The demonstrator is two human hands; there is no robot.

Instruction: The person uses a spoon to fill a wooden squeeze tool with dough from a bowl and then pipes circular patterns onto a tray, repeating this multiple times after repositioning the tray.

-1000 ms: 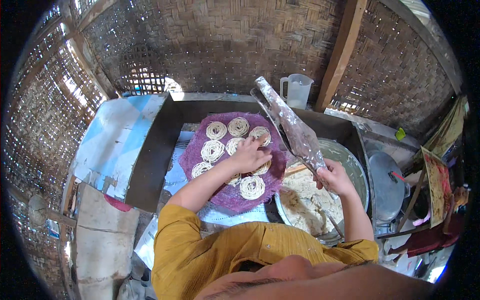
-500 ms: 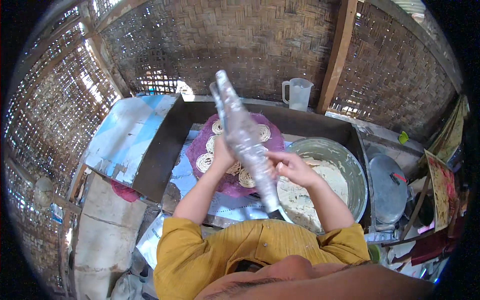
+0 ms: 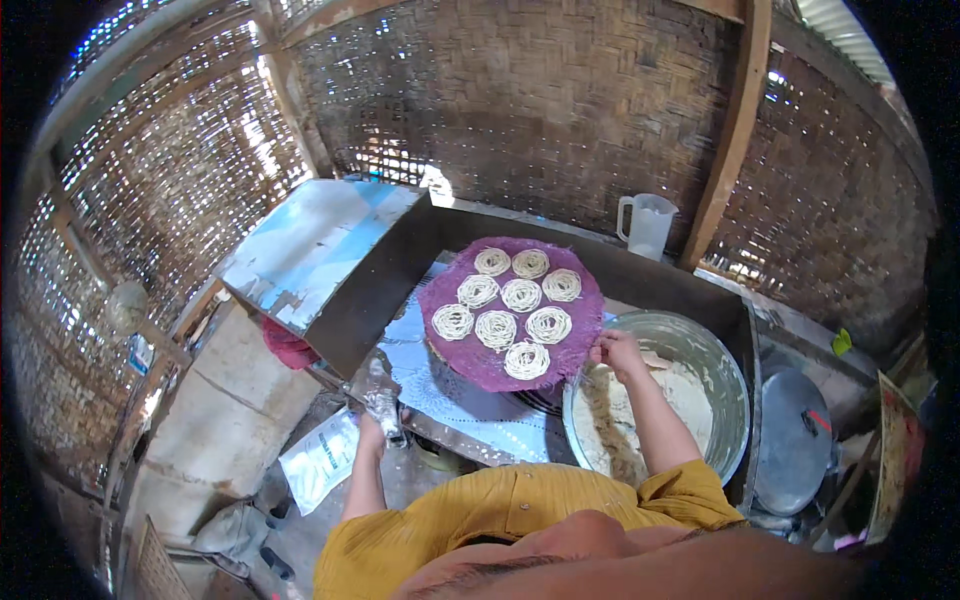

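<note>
My left hand (image 3: 369, 434) is low at the table's front left, closed round a long silvery tool (image 3: 380, 392) with two arms, partly seen end-on. My right hand (image 3: 618, 352) pinches the right edge of a purple cloth (image 3: 462, 362), fingertips closed on it. The cloth is spread over a round support that is mostly hidden beneath it. Several pale coils of thin dough strands (image 3: 521, 295) lie apart from one another on the cloth. Under my right forearm stands a large metal basin (image 3: 735, 385) of pale dough (image 3: 690, 412).
A blue-and-white patterned box top (image 3: 320, 250) stands at the left. Dark boards (image 3: 560, 235) edge the table at the back. A clear plastic jug (image 3: 650, 228) stands behind them. Right of the basin is a round metal lid (image 3: 793, 440). A white printed bag (image 3: 322, 458) lies at lower left.
The silvery tool has gone from above the cloth down to the left in my left hand. My right hand has left the tool and taken the cloth's edge. The dough coils are now uncovered.
</note>
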